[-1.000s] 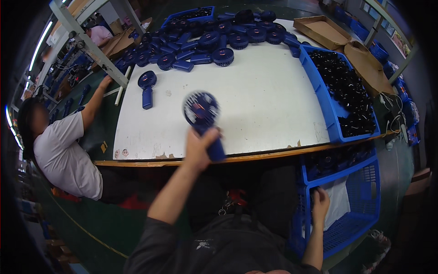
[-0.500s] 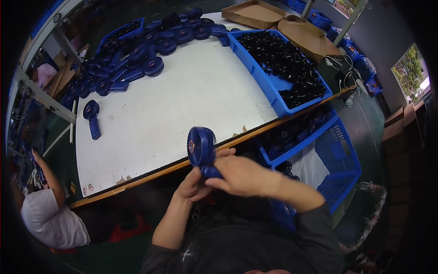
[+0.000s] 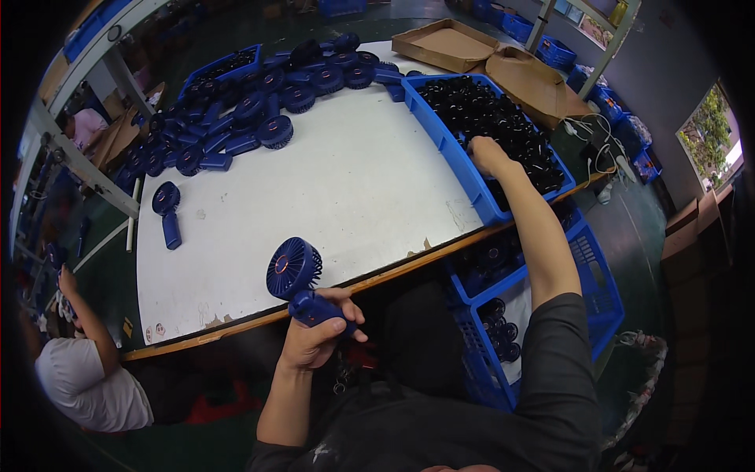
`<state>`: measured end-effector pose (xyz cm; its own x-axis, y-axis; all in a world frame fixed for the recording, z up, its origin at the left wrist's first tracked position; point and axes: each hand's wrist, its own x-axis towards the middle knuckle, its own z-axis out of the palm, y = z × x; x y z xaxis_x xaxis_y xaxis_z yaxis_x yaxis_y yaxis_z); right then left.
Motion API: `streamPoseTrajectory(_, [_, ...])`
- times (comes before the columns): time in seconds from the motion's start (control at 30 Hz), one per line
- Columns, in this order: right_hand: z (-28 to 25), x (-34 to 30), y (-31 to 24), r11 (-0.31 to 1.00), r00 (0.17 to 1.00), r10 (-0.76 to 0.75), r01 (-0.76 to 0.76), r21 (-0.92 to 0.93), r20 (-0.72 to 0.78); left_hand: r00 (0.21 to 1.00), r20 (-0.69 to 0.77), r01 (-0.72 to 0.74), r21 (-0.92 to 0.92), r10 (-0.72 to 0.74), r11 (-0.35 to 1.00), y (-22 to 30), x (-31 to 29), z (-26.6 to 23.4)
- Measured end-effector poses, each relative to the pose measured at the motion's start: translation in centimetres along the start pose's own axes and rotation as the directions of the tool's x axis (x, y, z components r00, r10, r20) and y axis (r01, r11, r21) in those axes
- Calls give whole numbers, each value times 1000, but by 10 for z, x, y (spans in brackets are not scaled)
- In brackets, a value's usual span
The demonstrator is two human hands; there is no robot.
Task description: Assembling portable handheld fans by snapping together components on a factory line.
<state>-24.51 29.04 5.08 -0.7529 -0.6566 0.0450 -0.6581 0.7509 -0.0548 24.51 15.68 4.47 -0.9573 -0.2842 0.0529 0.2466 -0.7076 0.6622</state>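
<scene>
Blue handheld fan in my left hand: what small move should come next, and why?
Probably lift one of the small black parts out with the right hand: it reaches into the blue tray that holds them, while the left hand holds the blue handheld fan. Whether the right hand has gripped one is hidden.

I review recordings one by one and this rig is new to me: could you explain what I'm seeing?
No machine here: each grip is a bare hand. The view comes from a head-worn fisheye camera looking down, so straight edges bend. The left grip holds a dark blue handheld fan by its handle. The right grip is in a blue tray of small black parts, partly hidden, so I can't tell whether it holds any. The white tabletop also bears a heap of similar fans and one lone fan on the left.
</scene>
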Motion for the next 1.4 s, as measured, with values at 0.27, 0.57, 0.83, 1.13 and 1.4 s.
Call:
streamPoseTrajectory(0.27, [-102, -83, -83, 550, 987, -21, 146, 822, -161, 962, -256, 34, 453, 93, 891, 1, 12, -5])
streamPoseTrajectory(0.57, [-45, -230, -215, -153, 829, -548, -228, 962, 109, 963, -241, -32, 342, 120, 939, 1, 18, 14])
streamPoseTrajectory(0.83, [-4, -266, -233, 43, 967, -181, 189, 981, -179, 950, -271, -59, 326, 153, 943, -12, 6, 8])
streamPoseTrajectory(1.13, [-43, -241, -237, 319, 658, -489, 746, 585, -572, 946, 34, 311, 196, -324, 930, -6, -1, 1])
streamPoseTrajectory(1.4, [-40, -264, -242, 555, 745, -579, 658, 508, -332, 939, -342, 55, 64, -29, 996, -22, 10, 26])
